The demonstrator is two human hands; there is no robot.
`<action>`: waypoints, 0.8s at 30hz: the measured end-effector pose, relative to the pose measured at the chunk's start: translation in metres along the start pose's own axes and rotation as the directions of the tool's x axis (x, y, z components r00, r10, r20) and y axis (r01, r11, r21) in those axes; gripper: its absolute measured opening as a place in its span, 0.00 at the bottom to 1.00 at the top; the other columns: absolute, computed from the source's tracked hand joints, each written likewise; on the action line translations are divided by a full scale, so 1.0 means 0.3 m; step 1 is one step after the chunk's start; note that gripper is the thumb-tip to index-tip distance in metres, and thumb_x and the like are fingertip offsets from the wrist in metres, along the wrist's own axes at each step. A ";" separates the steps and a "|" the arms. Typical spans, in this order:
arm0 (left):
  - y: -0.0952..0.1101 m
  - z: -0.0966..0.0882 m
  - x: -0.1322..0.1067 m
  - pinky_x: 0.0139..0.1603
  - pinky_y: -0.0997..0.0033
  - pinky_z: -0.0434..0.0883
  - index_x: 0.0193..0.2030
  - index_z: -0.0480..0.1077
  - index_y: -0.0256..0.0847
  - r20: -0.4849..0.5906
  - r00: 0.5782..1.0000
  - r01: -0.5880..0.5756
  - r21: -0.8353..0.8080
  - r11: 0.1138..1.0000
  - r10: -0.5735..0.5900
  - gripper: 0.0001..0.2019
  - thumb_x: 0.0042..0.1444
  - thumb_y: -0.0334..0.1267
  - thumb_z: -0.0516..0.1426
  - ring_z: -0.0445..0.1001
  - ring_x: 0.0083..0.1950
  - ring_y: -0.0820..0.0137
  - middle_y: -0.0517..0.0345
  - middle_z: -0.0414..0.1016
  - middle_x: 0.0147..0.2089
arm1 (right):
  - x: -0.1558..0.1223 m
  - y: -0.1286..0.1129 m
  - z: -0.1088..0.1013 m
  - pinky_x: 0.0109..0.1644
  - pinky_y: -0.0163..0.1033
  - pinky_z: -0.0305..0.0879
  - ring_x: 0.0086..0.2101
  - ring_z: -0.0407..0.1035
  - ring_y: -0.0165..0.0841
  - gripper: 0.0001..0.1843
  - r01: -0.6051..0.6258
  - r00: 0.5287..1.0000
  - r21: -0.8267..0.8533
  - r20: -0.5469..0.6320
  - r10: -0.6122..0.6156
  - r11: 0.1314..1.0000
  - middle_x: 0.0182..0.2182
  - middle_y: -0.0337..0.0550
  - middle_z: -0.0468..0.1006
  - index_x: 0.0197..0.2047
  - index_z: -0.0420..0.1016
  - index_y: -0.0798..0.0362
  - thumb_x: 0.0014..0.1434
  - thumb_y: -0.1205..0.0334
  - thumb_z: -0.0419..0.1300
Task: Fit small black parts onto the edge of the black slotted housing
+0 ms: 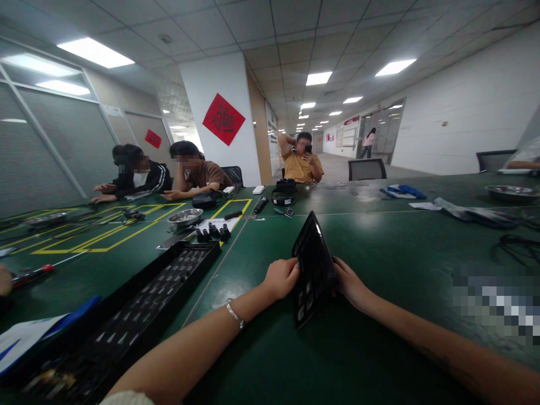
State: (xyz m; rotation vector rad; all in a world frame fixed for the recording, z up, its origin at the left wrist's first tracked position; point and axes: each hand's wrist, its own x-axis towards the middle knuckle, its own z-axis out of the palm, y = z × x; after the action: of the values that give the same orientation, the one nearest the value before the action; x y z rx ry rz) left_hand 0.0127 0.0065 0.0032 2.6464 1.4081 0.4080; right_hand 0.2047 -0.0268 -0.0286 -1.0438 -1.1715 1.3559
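Observation:
Both my hands hold a black plastic tray [311,264] with small compartments, tilted up on its edge above the green table [379,247]. My left hand [282,277] grips its left side with fingers curled over the rim; a silver bracelet sits on that wrist. My right hand [346,281] grips the right side, its fingers mostly hidden behind the tray.
A long black compartment tray [139,315] lies to my left, with small black parts [213,232] and a metal bowl [185,216] beyond it. Three people sit at the far side. Blue gloves [400,192], another metal bowl [512,193] and cables [518,244] lie to the right.

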 end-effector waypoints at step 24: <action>-0.008 0.008 0.003 0.33 0.72 0.61 0.32 0.65 0.40 -0.021 1.000 0.001 -0.035 0.999 -0.002 0.25 0.64 0.44 0.31 0.71 0.33 0.67 0.54 0.71 0.29 | 0.007 0.008 0.000 0.16 0.32 0.59 0.17 0.65 0.28 0.18 0.002 1.000 0.003 -0.006 -0.002 1.000 0.20 0.35 0.70 0.43 0.61 0.53 0.54 0.49 0.53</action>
State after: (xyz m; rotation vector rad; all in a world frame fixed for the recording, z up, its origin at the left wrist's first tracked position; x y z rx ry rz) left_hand 0.0119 0.0088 0.0004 2.6207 1.3962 0.4577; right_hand 0.2042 -0.0247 -0.0311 -1.0436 -1.1650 1.3523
